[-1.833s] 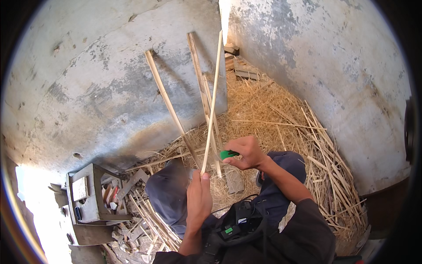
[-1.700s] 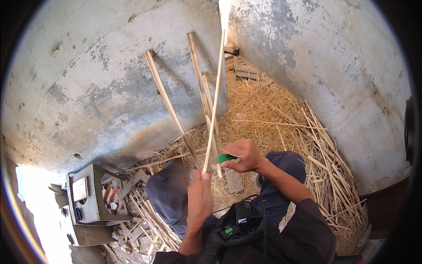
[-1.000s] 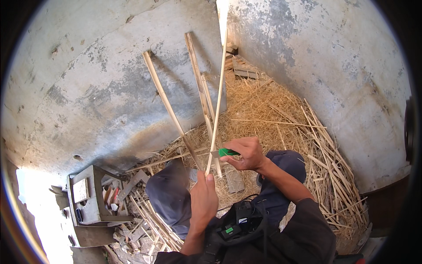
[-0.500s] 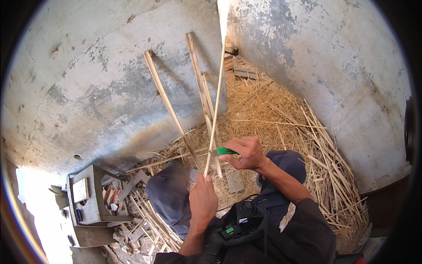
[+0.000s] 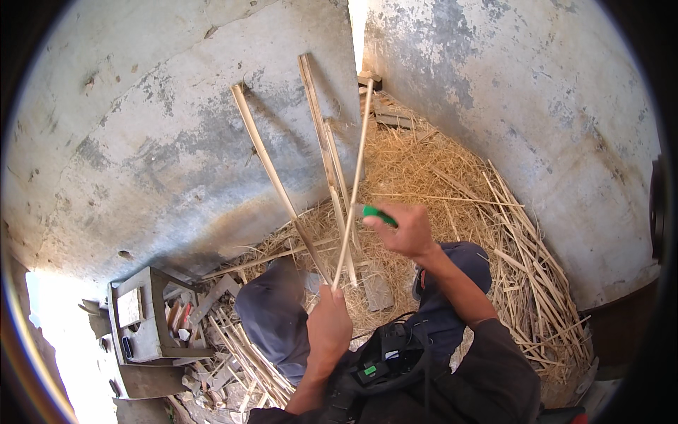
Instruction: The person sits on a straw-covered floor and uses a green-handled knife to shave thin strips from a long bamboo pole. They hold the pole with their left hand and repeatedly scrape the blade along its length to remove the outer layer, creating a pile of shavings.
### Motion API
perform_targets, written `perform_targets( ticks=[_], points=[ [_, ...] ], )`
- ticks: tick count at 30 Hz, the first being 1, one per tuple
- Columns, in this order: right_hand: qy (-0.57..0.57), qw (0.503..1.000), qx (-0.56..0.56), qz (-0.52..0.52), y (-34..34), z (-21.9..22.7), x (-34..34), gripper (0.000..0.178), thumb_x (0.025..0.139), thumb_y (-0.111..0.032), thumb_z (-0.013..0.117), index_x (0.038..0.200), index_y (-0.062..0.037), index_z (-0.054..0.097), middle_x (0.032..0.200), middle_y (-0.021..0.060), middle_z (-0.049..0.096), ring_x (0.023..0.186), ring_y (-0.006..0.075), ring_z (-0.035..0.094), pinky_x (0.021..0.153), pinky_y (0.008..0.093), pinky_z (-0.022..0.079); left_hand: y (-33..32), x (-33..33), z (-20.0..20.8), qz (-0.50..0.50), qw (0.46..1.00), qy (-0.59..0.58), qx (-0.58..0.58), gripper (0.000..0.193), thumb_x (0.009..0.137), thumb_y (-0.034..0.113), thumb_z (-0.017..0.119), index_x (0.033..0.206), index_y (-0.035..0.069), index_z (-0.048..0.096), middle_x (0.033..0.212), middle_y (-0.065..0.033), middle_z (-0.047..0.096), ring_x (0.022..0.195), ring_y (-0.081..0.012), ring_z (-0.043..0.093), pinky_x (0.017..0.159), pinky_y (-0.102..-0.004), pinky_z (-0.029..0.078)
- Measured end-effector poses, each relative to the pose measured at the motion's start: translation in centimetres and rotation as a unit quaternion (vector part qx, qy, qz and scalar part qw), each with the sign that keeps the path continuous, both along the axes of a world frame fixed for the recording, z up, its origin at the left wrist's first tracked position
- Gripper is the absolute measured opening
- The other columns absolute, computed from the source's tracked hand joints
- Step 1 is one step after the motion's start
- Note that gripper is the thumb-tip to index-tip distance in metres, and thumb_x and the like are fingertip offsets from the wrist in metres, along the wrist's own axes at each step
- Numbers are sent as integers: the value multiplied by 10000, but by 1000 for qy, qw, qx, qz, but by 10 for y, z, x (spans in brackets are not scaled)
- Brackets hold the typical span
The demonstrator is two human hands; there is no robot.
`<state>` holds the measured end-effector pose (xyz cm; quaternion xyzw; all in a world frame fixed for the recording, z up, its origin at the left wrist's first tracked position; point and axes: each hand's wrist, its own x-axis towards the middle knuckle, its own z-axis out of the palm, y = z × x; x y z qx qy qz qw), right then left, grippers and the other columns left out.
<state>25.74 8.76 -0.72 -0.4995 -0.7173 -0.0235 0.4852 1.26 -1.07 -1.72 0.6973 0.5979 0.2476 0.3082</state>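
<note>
My left hand (image 5: 330, 321) is closed round the lower end of a thin bamboo strip (image 5: 361, 145), which slants up and away from me. My right hand (image 5: 409, 232) grips a green-handled knife (image 5: 380, 215) just right of the strip's middle. Its blade is smeared by motion, so I cannot tell whether it touches the strip. A second bamboo strip (image 5: 265, 155) leans on the wall, its lower end close to my left hand. Further right, a wider split bamboo piece (image 5: 318, 120) leans there too.
Straw-like shavings (image 5: 417, 166) cover the floor ahead. A heap of bamboo strips (image 5: 537, 283) lies along the right wall (image 5: 522, 99). At the left stands a worn box-like stand (image 5: 145, 328) with scraps inside. A flat grey piece (image 5: 378, 288) lies between my knees.
My right hand with the knife has moved up and a little right along the strip. The far end of the held strip has dropped and swung slightly right.
</note>
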Motion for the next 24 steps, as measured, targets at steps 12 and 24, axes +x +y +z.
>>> perform_targets(
  ticks=[12,24],
  points=[
    [14,1000,-10,-12,7,4,21,325,1009,-369,786,1031,-46,804,792,93,752,611,234,695,564,356,530,-7,-6,-10,-23,999,26,6,245,1166,267,474,1115,30,509,823,-324,684,786,-570,658,694,-676,489],
    [161,968,-36,-189,32,16,103,386,1106,-389,661,1083,-16,755,660,-16,502,608,102,404,590,320,332,-36,-26,-22,-52,998,-6,-23,227,1145,244,515,1126,18,527,856,-339,684,821,-580,656,710,-668,492]
  ],
)
